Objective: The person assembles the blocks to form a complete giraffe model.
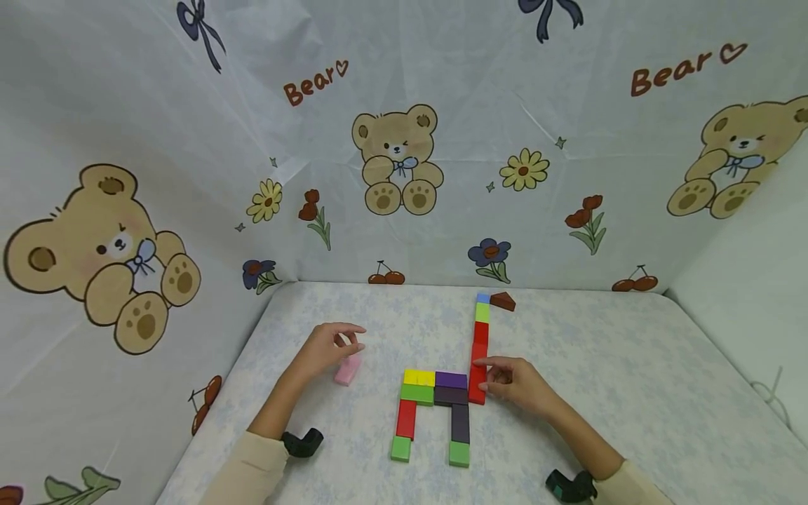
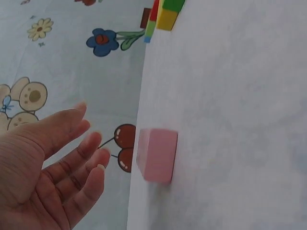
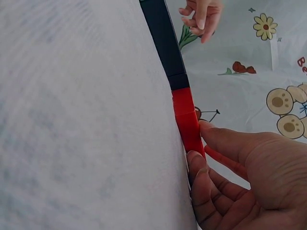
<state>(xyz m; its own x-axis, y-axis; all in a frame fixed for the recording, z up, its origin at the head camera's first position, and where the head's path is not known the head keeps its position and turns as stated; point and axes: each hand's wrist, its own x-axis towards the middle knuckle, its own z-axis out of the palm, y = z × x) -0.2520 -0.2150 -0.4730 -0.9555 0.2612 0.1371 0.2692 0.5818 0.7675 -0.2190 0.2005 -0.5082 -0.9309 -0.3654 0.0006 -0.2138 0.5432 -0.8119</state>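
Note:
My left hand [image 1: 326,346] hovers at the left over a pink block [image 1: 347,369], its fingers loosely bent with nothing between them. In the left wrist view a gap shows between these fingers and the pink block [image 2: 160,155]. On the right, my right hand [image 1: 519,384] has thumb and fingertips around a red block [image 1: 477,389] at the lower end of an upright column. The right wrist view shows the thumb and a finger pinching this red block [image 3: 187,112]. Light green [image 1: 482,313] and blue [image 1: 482,298] blocks top the column.
Beside the column lies a body of yellow [image 1: 419,377], green [image 1: 417,395], purple [image 1: 451,379] and black [image 1: 451,396] blocks. Two legs, red [image 1: 406,419] and black [image 1: 460,423], end in green blocks. A brown wedge block [image 1: 503,301] touches the column's far end. A printed cloth [image 1: 454,238] backs the table.

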